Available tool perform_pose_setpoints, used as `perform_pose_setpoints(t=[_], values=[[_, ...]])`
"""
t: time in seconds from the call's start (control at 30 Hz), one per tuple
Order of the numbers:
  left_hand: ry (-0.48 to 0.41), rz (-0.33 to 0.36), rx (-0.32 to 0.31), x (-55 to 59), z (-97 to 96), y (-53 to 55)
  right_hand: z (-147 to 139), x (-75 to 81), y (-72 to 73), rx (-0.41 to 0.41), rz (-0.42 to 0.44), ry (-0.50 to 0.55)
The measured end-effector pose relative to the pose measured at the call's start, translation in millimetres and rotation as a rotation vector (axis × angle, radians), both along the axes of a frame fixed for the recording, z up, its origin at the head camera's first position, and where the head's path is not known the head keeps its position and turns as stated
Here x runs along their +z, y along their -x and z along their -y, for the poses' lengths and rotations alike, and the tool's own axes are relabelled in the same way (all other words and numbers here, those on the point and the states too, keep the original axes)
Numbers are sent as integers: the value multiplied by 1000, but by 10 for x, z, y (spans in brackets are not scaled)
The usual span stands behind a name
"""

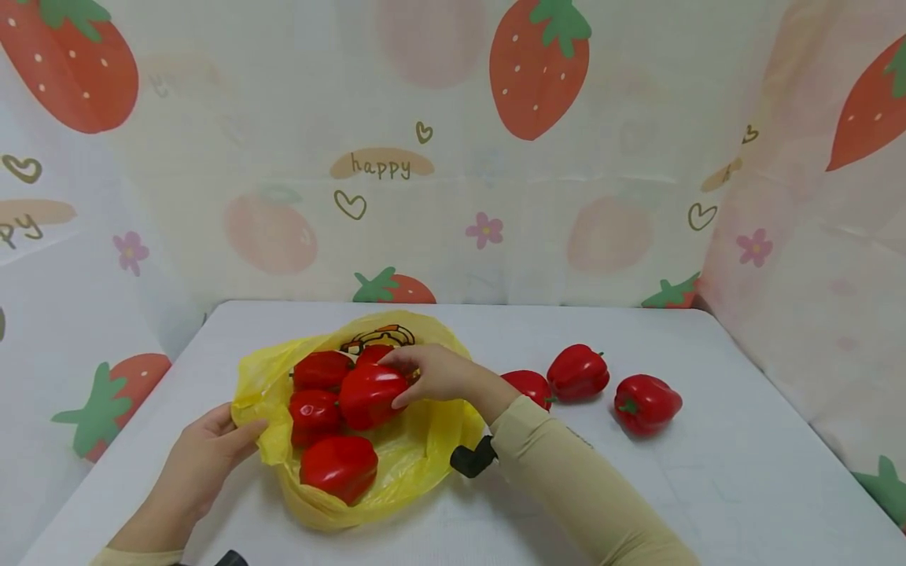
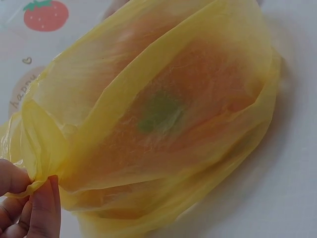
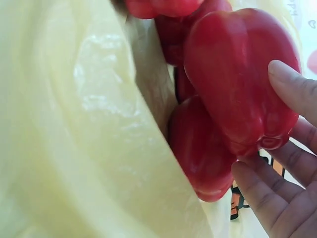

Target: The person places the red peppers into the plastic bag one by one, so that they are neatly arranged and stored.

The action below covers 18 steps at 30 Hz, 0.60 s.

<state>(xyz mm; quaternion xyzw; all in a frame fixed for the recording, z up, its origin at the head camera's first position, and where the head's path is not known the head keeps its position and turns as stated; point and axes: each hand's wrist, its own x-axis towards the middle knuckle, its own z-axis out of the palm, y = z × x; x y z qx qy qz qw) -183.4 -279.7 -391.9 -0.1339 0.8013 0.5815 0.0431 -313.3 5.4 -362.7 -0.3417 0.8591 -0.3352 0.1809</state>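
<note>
A yellow plastic bag (image 1: 425,472) lies wide-mouthed on the table, with several red bell peppers inside. My left hand (image 1: 205,464) pinches the bag's rim at its left side; in the left wrist view, thumb and fingers squeeze the gathered plastic (image 2: 44,183). Reaching into the mouth from the right, my right hand (image 1: 442,377) holds a red bell pepper (image 1: 371,397) above the others. The right wrist view shows the thumb on one side of this pepper (image 3: 237,74) and the fingers partly behind it. Another pepper (image 1: 340,468) lies near the bag's front edge.
To the right of the bag, three more red bell peppers stand on the white table (image 1: 722,472): one (image 1: 527,385) partly behind my right wrist, one (image 1: 578,372) beside it, and one (image 1: 647,405) farther right. Strawberry-printed sheeting (image 1: 453,102) surrounds the table at the back and sides.
</note>
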Motion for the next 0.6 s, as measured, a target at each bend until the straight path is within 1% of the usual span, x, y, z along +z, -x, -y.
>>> perform_pose_setpoints(t=[0.23,0.47,0.6], values=[[0,2,-3,3,-1,-8,45,-17,-4,18,-23,-42],[-14,-3,2,11,6,-13,110,-7,-14,27,-86,-123],[-16,-4,5,12,10,-16,131,-4,-14,32,-78,-158]])
